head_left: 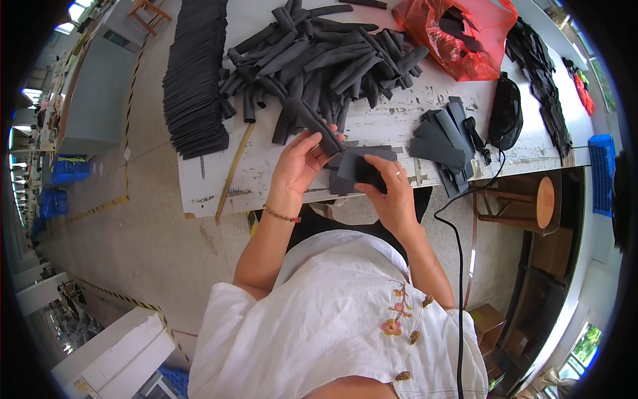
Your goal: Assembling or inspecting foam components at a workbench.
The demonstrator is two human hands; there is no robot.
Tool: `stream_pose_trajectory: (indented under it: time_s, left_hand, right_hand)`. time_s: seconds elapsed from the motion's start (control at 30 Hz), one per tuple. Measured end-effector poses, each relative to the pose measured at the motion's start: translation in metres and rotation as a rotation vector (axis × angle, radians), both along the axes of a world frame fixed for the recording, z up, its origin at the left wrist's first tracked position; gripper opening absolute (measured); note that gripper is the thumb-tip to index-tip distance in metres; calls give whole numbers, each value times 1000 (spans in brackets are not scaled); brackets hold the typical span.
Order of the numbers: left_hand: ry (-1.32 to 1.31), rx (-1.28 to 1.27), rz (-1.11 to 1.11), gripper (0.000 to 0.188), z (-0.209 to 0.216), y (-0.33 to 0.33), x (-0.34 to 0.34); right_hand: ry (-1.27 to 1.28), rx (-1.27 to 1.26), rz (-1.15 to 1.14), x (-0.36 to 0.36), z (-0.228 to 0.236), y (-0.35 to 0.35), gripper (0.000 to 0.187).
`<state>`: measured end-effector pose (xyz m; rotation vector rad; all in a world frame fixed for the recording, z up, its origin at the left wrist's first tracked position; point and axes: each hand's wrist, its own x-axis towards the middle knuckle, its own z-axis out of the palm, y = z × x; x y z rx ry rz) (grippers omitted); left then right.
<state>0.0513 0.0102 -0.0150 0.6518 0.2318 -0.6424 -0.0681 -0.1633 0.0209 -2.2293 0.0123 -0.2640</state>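
My left hand [300, 159] is closed round the near end of a dark grey fabric tube [310, 121], which points away toward the pile. Just right of it, my right hand [392, 193] pinches a flat dark grey piece [355, 171] between thumb and fingers, close to the tube's end. Beneath the piece, more flat dark pieces [341, 185] lie at the table's near edge. Beyond my hands spreads a large heap of similar dark tubes [332, 56]. Whether the pinched piece touches the tube, I cannot tell.
A long stack of dark fabric pieces [195, 80] lines the table's left side. A wooden stick [234, 173] overhangs the near edge. To the right are loose dark strips [446, 143], a red plastic bag [488, 40], a black pouch-like object [506, 112] and a black cable [458, 246].
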Motion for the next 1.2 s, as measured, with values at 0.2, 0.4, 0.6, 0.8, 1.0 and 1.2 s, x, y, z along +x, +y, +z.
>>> stream_pose_trajectory:
  time_s: [0.2,0.4,0.6,0.8,1.0,1.2]
  left_hand:
    - [15,29,67,14,-5,0,2]
    - [-1,65,68,13,-4,-2,1]
    - [-10,75,56,18,2,0,-4]
    - [-108,177,130,35,29,-11,-21]
    - [-265,276,206,42,37,-14,-33]
    - [-190,-66,136,32,28,-31,-31]
  right_hand:
    - [-153,-48,-38,4,5,-1,41]
    - [-238,-223,-22,15,19,-3,35]
    - [-395,-490,-90,24,19,-2,32]
    - [-417,-524,-135,27,19,9,36]
    - [-401,-471,-136,32,12,22,45]
    - [-351,-346,-121,28,-2,43,51]
